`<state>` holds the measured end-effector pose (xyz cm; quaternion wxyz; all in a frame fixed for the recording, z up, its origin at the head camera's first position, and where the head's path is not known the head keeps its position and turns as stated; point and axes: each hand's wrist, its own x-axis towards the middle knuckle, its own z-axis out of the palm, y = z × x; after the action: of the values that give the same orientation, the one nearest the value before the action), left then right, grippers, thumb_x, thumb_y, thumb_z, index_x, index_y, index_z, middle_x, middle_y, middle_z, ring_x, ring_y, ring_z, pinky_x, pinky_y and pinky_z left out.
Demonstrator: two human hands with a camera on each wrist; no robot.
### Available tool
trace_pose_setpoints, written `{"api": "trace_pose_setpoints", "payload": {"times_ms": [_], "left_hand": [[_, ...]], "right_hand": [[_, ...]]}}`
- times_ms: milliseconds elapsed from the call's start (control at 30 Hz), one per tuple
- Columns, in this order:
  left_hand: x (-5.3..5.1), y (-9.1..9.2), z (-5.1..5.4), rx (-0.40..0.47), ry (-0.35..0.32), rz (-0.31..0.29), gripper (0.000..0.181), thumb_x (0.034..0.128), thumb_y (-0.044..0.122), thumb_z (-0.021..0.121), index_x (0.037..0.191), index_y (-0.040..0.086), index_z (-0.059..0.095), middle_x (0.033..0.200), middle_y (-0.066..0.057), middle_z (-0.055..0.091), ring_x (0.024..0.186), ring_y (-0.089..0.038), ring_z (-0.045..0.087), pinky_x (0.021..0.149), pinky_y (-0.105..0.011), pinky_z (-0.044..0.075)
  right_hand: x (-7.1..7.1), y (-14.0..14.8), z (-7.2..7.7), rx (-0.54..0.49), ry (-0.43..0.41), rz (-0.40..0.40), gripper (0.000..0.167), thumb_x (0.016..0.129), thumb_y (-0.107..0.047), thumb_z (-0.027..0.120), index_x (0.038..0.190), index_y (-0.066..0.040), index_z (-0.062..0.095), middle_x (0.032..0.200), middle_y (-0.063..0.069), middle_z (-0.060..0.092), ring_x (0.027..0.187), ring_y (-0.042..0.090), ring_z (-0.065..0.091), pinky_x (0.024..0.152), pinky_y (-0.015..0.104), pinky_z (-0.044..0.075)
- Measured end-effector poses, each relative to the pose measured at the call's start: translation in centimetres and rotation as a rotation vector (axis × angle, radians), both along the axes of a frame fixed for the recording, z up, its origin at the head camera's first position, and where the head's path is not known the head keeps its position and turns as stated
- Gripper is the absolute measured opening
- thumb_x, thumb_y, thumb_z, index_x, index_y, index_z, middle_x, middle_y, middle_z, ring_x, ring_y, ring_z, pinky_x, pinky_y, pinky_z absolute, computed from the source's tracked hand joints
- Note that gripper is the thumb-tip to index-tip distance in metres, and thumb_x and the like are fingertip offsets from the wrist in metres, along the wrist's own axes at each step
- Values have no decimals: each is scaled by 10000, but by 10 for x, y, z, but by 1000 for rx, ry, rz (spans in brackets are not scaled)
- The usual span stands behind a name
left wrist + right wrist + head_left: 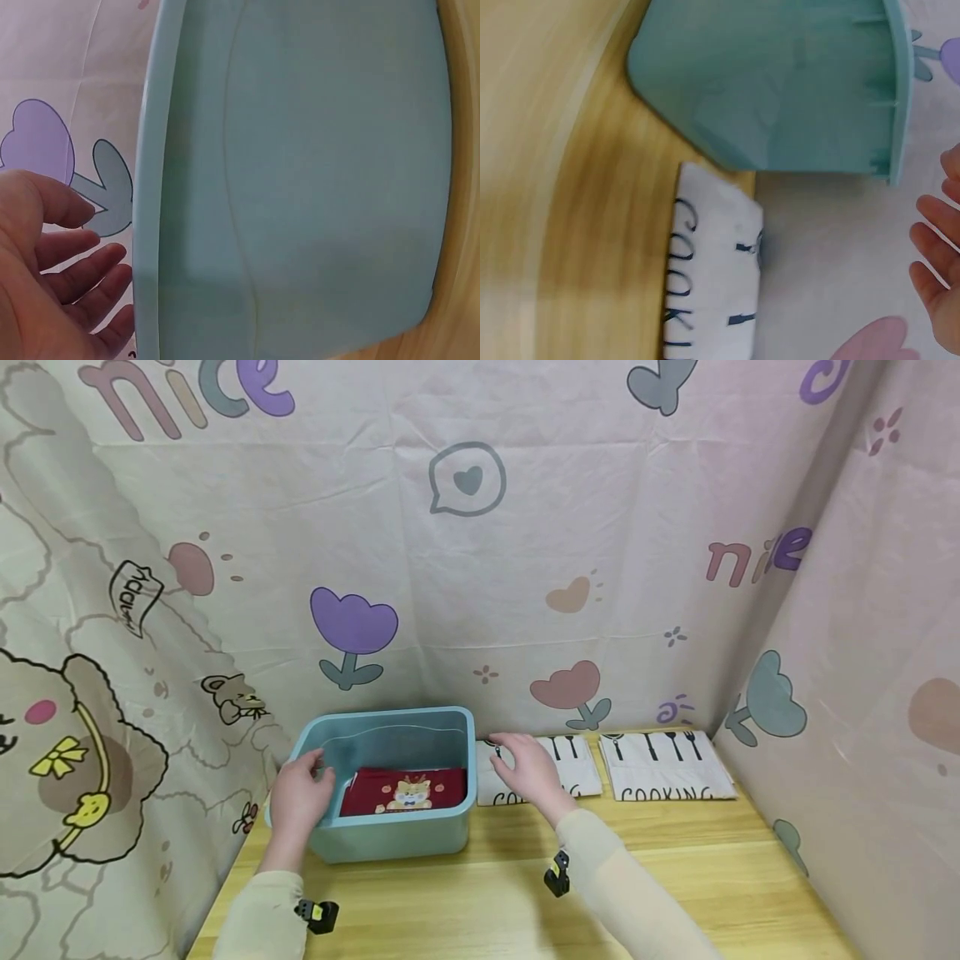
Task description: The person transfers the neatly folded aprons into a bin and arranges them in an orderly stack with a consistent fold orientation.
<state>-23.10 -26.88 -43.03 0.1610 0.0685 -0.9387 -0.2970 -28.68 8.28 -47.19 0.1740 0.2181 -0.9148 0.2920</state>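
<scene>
A blue-green plastic bin stands on the left part of the wooden table, with a folded dark red cloth bearing a cartoon animal lying inside it. My left hand is at the bin's left side, fingers loosely bent and holding nothing; in the left wrist view the fingers are close to the rim, and I cannot tell whether they touch it. To the right of the bin, my right hand hovers over a folded white cloth printed with "COOKING" and utensils. Nothing is between its relaxed fingers.
Another folded white cloth with the same print lies farther right, near the table's back edge. Patterned curtains hang behind the table and along both sides. Bare wood of the table shows in front of the bin.
</scene>
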Motion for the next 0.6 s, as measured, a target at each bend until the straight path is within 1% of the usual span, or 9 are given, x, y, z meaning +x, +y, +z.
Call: {"api": "trace_pose_setpoints", "payload": {"times_ms": [133, 267, 333, 433, 600], "left_hand": [[2, 3, -2, -57, 21, -10, 436, 944, 134, 563, 1321, -85, 547, 1229, -299, 603, 1131, -474, 538, 912, -595, 438], [4, 8, -3, -109, 34, -6, 449, 944, 171, 573, 1330, -57, 550, 1251, -292, 596, 1142, -489, 529, 880, -633, 435], [5, 11, -4, -127, 29, -4, 462, 946, 195, 576, 1345, -36, 544, 1268, -288, 586, 1166, -494, 510, 890, -658, 411], [7, 16, -3, -142, 12, -11, 484, 950, 229, 580, 1371, -5, 529, 1303, -283, 562, 1204, -502, 472, 923, -691, 357], [11, 25, -1, -153, 6, -39, 509, 953, 247, 600, 1394, 6, 513, 1340, -291, 532, 1223, -510, 444, 964, -696, 315]], "right_hand": [[-1, 9, -14, 23, 17, -23, 373, 937, -223, 666, 1281, -79, 645, 1264, 78, 655, 1186, 281, 574, 1022, 434, 434], [-1, 16, -25, 4, 26, -18, 384, 924, -198, 682, 1276, -51, 644, 1270, 108, 648, 1185, 330, 569, 1017, 476, 431], [-1, 19, -30, 8, 37, -24, 392, 916, -196, 692, 1278, -53, 644, 1272, 114, 647, 1190, 342, 563, 1014, 498, 427], [-2, 25, -38, 43, 57, -52, 409, 903, -206, 704, 1281, -62, 643, 1264, 110, 653, 1188, 340, 563, 1011, 506, 424], [-1, 36, -49, 88, 20, -106, 445, 880, -225, 727, 1288, -70, 639, 1260, 116, 652, 1189, 333, 560, 1025, 497, 411]]}}
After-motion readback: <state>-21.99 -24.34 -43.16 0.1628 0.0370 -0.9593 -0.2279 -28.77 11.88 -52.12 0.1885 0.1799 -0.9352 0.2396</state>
